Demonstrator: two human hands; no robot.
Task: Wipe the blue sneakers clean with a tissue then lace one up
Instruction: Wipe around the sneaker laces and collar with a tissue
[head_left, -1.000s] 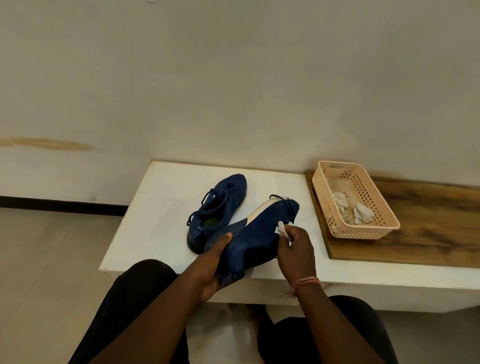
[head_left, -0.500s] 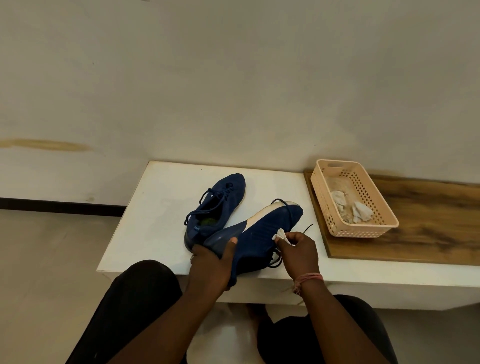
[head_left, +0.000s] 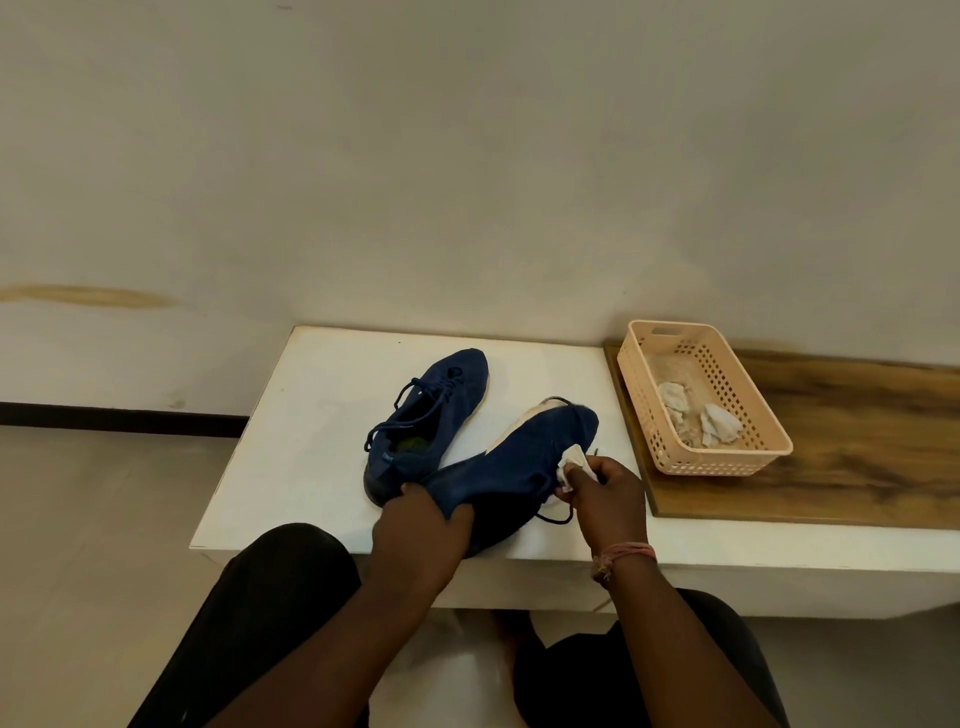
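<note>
Two hands busy: your left hand (head_left: 415, 525) clamps the tilted sneaker (head_left: 519, 462) heel, toe pointing away, your right hand (head_left: 605, 488) pinching the tissue (head_left: 571, 465) alongside.

Taking the basket (head_left: 670, 364) as reference: it stands on the wooden board (head_left: 857, 467), right of the table (head_left: 291, 441); crumpled tissues (head_left: 719, 425) lie in it. Left of the basket, on the table, lies one sneaker (head_left: 431, 415); between that and the basket sits the held sneaker (head_left: 519, 462), nearer the person; the tissue (head_left: 574, 462) touches its basket-facing side.
</note>
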